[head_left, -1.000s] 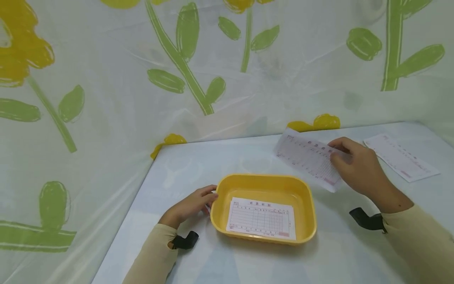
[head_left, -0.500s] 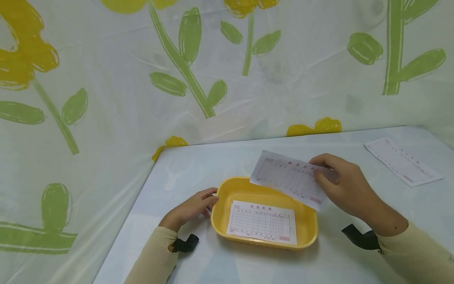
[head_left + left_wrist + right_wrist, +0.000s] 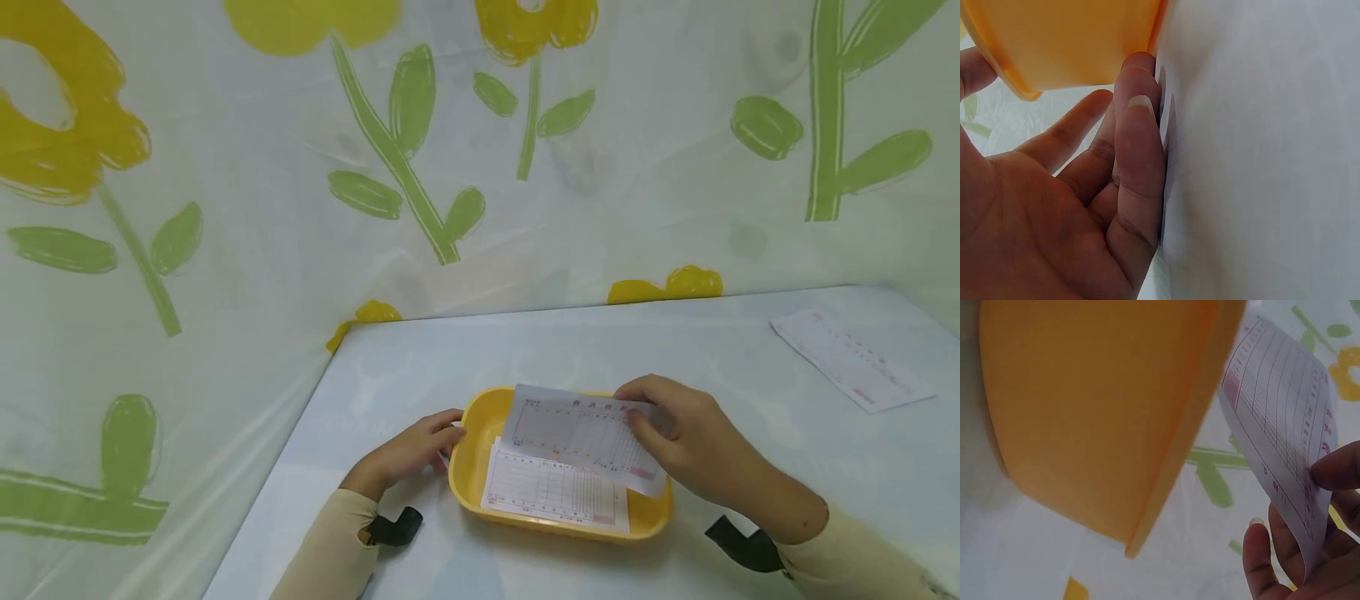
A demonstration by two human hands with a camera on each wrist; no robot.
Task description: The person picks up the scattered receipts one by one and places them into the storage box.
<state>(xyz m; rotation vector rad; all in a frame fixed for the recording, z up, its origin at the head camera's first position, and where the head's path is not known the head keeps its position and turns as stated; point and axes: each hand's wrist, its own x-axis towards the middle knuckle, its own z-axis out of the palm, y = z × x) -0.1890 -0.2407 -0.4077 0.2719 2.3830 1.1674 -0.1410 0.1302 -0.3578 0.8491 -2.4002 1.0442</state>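
My right hand (image 3: 678, 433) pinches a printed receipt slip (image 3: 566, 429) between thumb and fingers, tilted over the yellow plastic tray (image 3: 468, 475). Below the held slip, other receipt slips (image 3: 543, 492) lie flat inside the tray, their upper part covered by it. In the right wrist view, the held slip (image 3: 1285, 419) bends slightly, beyond the tray's rim (image 3: 1175, 462). My left hand (image 3: 412, 450) is at the tray's left end, fingertips at the rim. The left wrist view shows its fingers (image 3: 1141, 150) extended low along the white tabletop, with the tips against the tray's outer wall (image 3: 1079, 44).
Another printed slip (image 3: 851, 358) lies on the white table (image 3: 720, 342) at the far right. Behind the table hangs a pale cloth (image 3: 630, 183) with yellow flowers and green leaves. Black straps (image 3: 397, 527) are at both wrists.
My right hand has brought the receipt slip left and toward me, from beyond the tray to over it. The left hand stays at the rim. The head view has tilted up a little.
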